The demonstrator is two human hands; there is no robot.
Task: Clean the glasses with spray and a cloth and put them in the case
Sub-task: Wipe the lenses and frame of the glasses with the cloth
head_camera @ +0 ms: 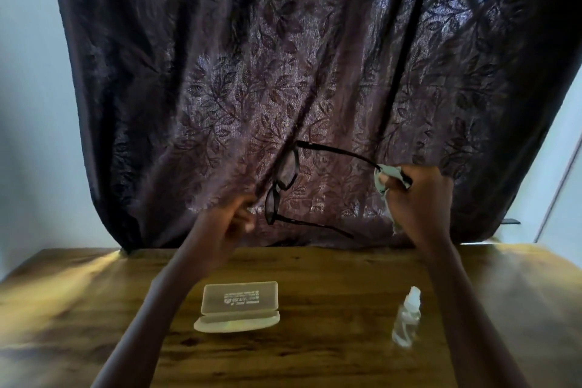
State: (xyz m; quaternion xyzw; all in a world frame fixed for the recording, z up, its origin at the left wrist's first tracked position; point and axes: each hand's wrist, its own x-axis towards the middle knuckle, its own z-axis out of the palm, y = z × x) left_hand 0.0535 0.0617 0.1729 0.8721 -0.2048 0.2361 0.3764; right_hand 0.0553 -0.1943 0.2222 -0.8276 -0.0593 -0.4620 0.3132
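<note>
Printed label on the lid of the open glasses case, below the left hand's fingers: several lines of white text beside a small emblem, upside down to the camera and too blurred to read. No other lettering is visible.

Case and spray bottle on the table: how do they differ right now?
The case is wide, low and opaque cream, lying open with its lid up; the spray bottle is narrow, tall and clear, standing upright. The case sits below the left hand, the spray bottle below the right hand. Both rest untouched on the wooden table.
</note>
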